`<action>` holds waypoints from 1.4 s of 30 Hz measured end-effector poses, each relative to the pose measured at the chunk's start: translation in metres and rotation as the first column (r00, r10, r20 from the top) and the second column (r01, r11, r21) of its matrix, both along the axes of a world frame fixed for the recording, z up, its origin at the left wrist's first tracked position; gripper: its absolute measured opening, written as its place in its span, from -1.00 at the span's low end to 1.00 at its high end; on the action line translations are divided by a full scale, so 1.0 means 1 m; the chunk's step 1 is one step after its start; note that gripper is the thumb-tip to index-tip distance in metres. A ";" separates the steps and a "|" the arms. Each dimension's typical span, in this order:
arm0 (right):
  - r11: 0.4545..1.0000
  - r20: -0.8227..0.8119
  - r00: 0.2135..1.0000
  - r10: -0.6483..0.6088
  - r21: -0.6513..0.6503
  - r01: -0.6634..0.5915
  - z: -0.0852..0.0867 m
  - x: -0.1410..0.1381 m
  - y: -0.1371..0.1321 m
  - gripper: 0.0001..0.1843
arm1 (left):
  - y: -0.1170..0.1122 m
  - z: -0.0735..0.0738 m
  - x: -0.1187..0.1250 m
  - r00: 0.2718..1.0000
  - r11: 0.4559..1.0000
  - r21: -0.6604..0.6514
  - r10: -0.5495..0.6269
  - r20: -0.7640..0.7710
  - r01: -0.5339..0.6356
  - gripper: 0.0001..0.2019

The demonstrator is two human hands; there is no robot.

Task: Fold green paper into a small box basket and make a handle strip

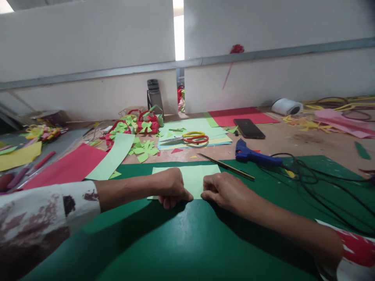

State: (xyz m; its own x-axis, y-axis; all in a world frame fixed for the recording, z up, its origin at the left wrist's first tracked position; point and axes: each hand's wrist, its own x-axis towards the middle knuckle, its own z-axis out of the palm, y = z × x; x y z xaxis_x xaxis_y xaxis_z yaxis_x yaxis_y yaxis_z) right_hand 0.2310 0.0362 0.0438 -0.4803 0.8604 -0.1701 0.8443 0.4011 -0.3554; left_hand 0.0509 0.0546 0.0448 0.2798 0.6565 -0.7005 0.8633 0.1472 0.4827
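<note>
A light green paper sheet (195,177) lies flat on the dark green cutting mat (181,242). My left hand (170,187) rests on its near left edge, fingers curled and pinching the paper's edge. My right hand (222,190) sits at the near right edge, fingers bent down and pressed on the same edge. The two hands nearly meet at the middle of the paper's near side.
A metal ruler (225,166) lies just beyond the paper. A blue glue gun (254,156) with black cable (316,179), scissors (190,138), a phone (249,128), red paper (68,167), green paper scraps (143,149), a bottle (154,95) and a tape roll (286,106) crowd the table behind.
</note>
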 end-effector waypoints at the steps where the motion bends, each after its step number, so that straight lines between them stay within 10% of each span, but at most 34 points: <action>1: 1.000 0.000 1.000 0.000 0.001 0.000 0.000 0.000 -0.001 -0.87 | 0.000 0.001 -0.001 1.000 1.000 -0.006 -0.004 0.002 0.004 -0.66; 42: 0.998 -0.035 0.999 0.020 0.059 -0.018 -0.015 0.004 0.002 -0.84 | -0.025 0.002 -0.102 0.974 0.977 -0.009 0.210 -0.084 -0.211 -0.59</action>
State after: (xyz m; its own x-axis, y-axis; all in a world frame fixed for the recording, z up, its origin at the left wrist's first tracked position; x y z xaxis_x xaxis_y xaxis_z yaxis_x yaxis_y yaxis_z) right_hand 0.2352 0.0385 0.0290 -0.5013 0.8593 -0.1016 0.8236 0.4379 -0.3605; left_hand -0.0516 0.0291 0.0467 0.0777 0.6821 -0.7271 0.8485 0.3377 0.4074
